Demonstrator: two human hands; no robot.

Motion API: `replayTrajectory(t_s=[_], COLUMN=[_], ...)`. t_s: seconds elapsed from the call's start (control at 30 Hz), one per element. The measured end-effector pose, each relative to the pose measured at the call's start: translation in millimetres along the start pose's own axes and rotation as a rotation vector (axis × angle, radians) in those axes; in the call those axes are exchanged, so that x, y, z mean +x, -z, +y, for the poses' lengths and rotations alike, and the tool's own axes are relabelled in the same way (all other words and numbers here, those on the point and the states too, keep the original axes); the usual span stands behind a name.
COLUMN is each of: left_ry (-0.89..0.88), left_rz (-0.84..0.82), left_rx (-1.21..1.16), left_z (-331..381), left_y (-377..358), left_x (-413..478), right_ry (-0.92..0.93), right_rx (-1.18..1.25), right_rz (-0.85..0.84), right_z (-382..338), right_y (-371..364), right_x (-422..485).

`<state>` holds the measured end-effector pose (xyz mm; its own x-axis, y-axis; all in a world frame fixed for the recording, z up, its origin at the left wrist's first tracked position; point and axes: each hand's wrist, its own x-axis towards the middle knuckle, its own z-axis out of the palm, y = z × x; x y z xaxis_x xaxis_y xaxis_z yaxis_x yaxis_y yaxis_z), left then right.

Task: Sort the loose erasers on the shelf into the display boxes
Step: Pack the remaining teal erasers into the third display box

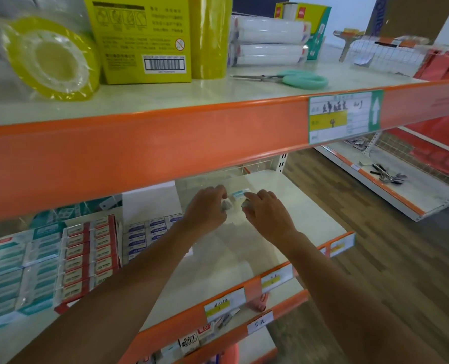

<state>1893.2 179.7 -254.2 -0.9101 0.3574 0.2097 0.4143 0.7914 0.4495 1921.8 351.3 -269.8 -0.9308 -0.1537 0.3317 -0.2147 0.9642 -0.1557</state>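
1. Hands are reaching deep onto the shelf (244, 258), under the orange lip of the one above. The left hand (207, 208) and right hand (268, 215) are working close together near the back.
2. The left hand is curling its fingers round a grey eraser (227, 205). The right hand is pinching a pale eraser (245, 205) at its fingertips. Both pieces are blurring from where I am standing, so I am only judging them to be erasers.
3. A blue eraser (238, 194) is lying loose on the shelf just beyond the fingertips, in the gap between the two hands. Its long axis is running left to right across the shelf. I cannot tell whether either hand is touching it.
4. The display boxes are sitting to the left and nearer the front, well apart from that loose piece. The blue box (146, 236) is closest, then the red box (89, 261), then the teal box (13, 274).
5. The left forearm is passing just beside the blue box, so the left hand is looking the better placed for the carry leftward.
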Motion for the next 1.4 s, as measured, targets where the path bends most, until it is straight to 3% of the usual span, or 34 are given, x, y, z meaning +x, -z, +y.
replayTrajectory(t_s=[0.1,0.2,0.57,1.0,1.4], left_ry=[0.008,0.036,0.186,0.332,0.489], left_rz=[0.036,0.076,0.153,0.179,0.155], left_rx=[-0.048,-0.015,-0.024,-0.109,-0.275], left_z=[-9,-23,-86,-141,-185], left_y=[15,29,85,134,167], left_x=[-9,-21,-79,-145,-197], right_ry=[-0.047,0.048,0.114,0.287,0.359], right_rx=[0.153,0.223,0.435,0.555,0.486], right_rz=[0.019,0.086,0.079,-0.026,-0.099], right_z=[-19,-40,-132,-219,-286], right_y=[9,9,-3,-27,-42], right_x=[7,10,25,22,22])
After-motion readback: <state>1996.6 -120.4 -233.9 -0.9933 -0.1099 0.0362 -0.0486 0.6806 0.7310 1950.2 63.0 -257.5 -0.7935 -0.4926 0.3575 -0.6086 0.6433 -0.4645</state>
